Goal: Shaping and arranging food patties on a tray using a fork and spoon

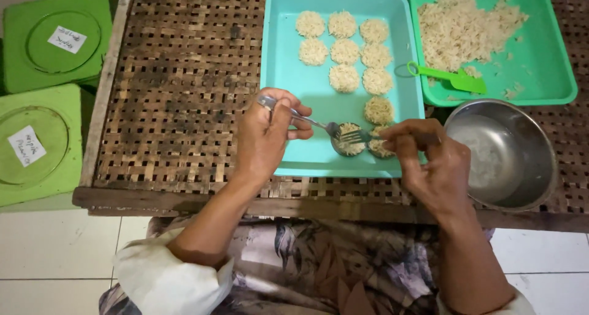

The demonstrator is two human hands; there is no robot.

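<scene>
The left hand [265, 134] is closed around the handle of a metal fork [313, 121]. The fork lies almost flat, with its long side going left to right. Its prongs point right and a little down, into a small round cup [348, 139] full of noodles. The cup sits at the near edge of a light blue tray [288, 82]. The right hand [429, 161] has its fingers pinched together on a noodle patty [379, 146] just beside the cup. Round noodle patties [343, 51] lie in rows on the tray. Far left are two green square lids [43, 88], each with a small white label [66, 39] stuck in the middle.
</scene>
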